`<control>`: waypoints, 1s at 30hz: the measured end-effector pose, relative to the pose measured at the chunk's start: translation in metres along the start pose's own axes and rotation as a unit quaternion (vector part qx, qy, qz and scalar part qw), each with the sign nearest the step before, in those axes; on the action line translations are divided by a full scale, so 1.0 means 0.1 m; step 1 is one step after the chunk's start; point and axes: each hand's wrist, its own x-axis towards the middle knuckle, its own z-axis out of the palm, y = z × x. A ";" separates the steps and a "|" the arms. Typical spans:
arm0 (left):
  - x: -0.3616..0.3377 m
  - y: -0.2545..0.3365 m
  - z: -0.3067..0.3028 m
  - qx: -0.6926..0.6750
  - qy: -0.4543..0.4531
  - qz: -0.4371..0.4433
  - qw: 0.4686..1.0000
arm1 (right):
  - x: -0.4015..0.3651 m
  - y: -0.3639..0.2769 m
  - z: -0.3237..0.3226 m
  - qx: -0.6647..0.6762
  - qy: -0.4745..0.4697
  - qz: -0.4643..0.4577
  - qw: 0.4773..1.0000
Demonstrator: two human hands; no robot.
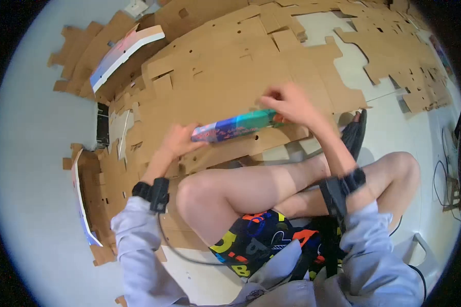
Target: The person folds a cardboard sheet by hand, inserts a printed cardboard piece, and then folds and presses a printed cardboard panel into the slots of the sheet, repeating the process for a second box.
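Note:
A long, narrow printed cardboard piece, coloured pale purple, blue and green with small red lettering, is held up in front of my crossed legs. It tilts slightly, its right end higher. My left hand is closed around its left end, the thumb lying along the lower edge. At the green end is my right hand, its fingers curled and somewhat blurred; part of the hand covers that end. Beneath the piece lies a large flattened brown cardboard sheet with slots and small holes.
More cut cardboard sheets overlap on the pale floor at the right. Folded cardboard pieces with printed edges stand at the upper left and lower left. Cables lie at the far right; a black object sits by the left wall.

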 end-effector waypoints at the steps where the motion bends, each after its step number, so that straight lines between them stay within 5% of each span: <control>1: -0.09 0.00 -0.02 -0.020 -0.021 0.015 0.999 | -0.17 0.16 -0.03 0.052 0.112 -0.040 0.992; 2: -0.16 0.00 -0.02 -0.033 -0.046 0.006 0.998 | -0.36 0.36 -0.07 0.104 0.221 -0.079 0.966; 4: -0.16 -0.01 -0.02 -0.051 -0.102 -0.002 0.993 | -0.77 0.53 -0.15 0.272 0.379 0.025 0.884; 6: -0.19 0.00 0.00 -0.051 -0.103 -0.017 0.993 | -1.06 0.82 -0.01 0.311 0.292 0.202 0.882; 9: -0.22 0.15 -0.05 0.016 -0.086 -0.001 0.996 | -1.13 0.65 0.49 0.442 -0.022 0.217 0.870; 11: -0.28 0.31 -0.11 0.045 -0.050 0.040 0.997 | -1.09 0.27 0.65 0.411 -0.055 0.140 0.899; 13: -0.39 0.50 -0.20 0.035 0.002 0.097 0.995 | -0.93 0.02 0.73 0.489 -0.079 0.174 0.851; 16: -0.48 0.47 -0.21 -0.040 0.077 0.109 0.990 | -0.77 -0.22 0.94 0.557 0.000 0.257 0.790; 19: -0.61 0.39 -0.28 -0.146 0.080 -0.045 0.985 | -0.51 -0.26 1.10 0.556 0.083 0.292 0.773; 22: -0.81 -0.08 -0.14 -0.289 0.160 -0.206 0.921 | -0.23 -0.20 1.47 0.523 0.162 0.312 0.776; 30: -1.07 -0.48 0.06 -0.285 0.252 -0.227 0.896 | -0.37 -0.28 1.33 0.560 0.122 0.277 0.771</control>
